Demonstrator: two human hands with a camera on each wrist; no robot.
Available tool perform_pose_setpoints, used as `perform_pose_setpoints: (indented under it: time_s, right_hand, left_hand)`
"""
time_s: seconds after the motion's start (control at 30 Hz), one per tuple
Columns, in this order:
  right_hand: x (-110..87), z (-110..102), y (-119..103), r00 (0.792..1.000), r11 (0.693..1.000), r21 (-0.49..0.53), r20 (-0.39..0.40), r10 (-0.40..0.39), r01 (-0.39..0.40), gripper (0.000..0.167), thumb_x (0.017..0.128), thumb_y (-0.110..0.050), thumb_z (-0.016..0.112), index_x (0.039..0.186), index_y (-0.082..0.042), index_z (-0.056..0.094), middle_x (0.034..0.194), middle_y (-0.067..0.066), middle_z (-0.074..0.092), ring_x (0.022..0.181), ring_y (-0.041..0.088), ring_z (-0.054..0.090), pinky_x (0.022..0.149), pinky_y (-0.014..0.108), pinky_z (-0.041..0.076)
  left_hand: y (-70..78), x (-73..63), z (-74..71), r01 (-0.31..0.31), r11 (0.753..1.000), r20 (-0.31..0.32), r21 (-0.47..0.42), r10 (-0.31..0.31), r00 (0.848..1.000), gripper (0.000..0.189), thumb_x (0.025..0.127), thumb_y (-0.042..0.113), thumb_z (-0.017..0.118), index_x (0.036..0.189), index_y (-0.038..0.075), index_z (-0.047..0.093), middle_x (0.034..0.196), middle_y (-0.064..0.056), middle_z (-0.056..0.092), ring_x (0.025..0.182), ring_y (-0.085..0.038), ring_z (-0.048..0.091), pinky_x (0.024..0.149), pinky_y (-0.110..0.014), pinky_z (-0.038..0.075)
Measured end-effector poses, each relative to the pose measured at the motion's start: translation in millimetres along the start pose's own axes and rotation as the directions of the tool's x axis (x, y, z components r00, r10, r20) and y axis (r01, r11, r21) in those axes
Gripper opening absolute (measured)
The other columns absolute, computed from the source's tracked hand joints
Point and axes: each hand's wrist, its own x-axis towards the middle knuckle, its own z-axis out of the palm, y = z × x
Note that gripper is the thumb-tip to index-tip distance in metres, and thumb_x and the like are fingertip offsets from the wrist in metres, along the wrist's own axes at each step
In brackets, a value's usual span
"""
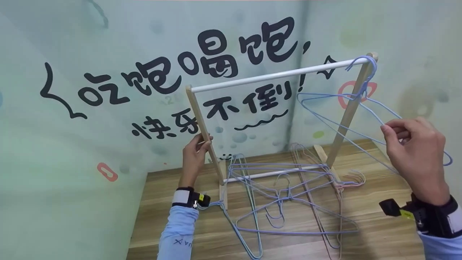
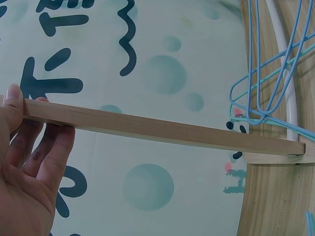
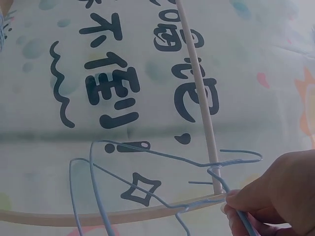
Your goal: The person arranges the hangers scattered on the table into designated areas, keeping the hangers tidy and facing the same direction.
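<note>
A small garment rack with a white top rail (image 1: pixel 274 75) and wooden side posts stands on the table. My left hand (image 1: pixel 194 155) grips the left post (image 2: pixel 147 129) partway up, thumb on one side and fingers on the other. Blue wire hangers (image 1: pixel 337 124) hang by their hooks at the rail's right end, beside the right post (image 1: pixel 348 112). With thumb and forefinger my right hand (image 1: pixel 417 155) pinches the shoulder wire of one of them. In the right wrist view, the hanger's hook (image 3: pixel 241 158) lies over the rail.
Several blue wire hangers (image 1: pixel 296 232) lie overlapping across the rack's lower bar and the wooden tabletop (image 1: pixel 162 224). Teal hangers (image 1: pixel 249 216) lean at the left, pinkish ones (image 1: pixel 314 202) at the right. Behind the rack rises a wall (image 1: pixel 108 202) with large black lettering.
</note>
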Motion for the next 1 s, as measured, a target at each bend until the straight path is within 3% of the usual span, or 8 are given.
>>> perform_pose_setpoints:
  time_s: [0.2,0.47,0.63,0.87,1.0]
  right_hand:
    - [9.3,3,3,1.000,0.999,-0.017,-0.004,0.029,-0.029,0.015,0.095,-0.002,0.069,0.095,0.013,0.071,0.081,0.023,0.062,0.077,0.003,0.042,0.069,0.019,0.027]
    - [15.9,4,3,0.997,0.997,-0.019,-0.016,0.075,-0.075,0.016,0.094,-0.001,0.069,0.095,0.015,0.070,0.084,0.026,0.062,0.079,-0.010,0.036,0.071,0.019,0.026]
    - [17.6,2,3,0.996,0.995,-0.035,-0.015,0.092,-0.092,0.017,0.095,-0.001,0.068,0.097,0.016,0.070,0.086,0.026,0.062,0.078,-0.010,0.038,0.069,0.016,0.027]
    - [19.5,5,7,0.996,0.996,-0.035,-0.016,0.082,-0.083,0.020,0.096,-0.003,0.068,0.098,0.016,0.070,0.084,0.026,0.061,0.079,0.025,0.051,0.072,0.022,0.026]
    - [21.6,6,8,0.997,0.996,-0.049,-0.009,0.080,-0.081,0.021,0.097,-0.004,0.067,0.098,0.017,0.070,0.085,0.027,0.060,0.083,0.037,0.054,0.072,0.025,0.025]
  left_hand:
    - [-1.0,-0.2,-0.6,0.006,1.000,0.008,-0.007,-0.006,1.000,0.034,0.102,0.013,0.061,0.134,0.001,0.061,0.124,-0.010,0.067,0.115,-0.025,0.065,0.095,-0.033,0.055]
    - [-2.0,0.1,-1.0,0.003,1.000,0.017,0.000,-0.003,1.000,0.032,0.103,0.014,0.060,0.133,0.003,0.062,0.123,-0.007,0.067,0.112,-0.022,0.066,0.095,-0.031,0.055]
    - [-1.9,-1.7,-0.8,-0.006,1.000,0.016,-0.020,0.006,1.000,0.033,0.103,0.013,0.061,0.133,0.002,0.061,0.123,-0.008,0.067,0.112,-0.023,0.066,0.094,-0.033,0.055]
    - [-2.8,-2.7,-0.2,-0.019,1.000,0.005,0.013,0.019,1.000,0.032,0.103,0.013,0.061,0.133,0.002,0.061,0.121,-0.009,0.068,0.111,-0.023,0.067,0.094,-0.031,0.055]
    - [-2.9,-0.8,-0.9,-0.020,1.000,0.006,0.010,0.020,1.000,0.031,0.103,0.011,0.061,0.132,0.001,0.061,0.122,-0.008,0.068,0.113,-0.023,0.066,0.094,-0.031,0.055]
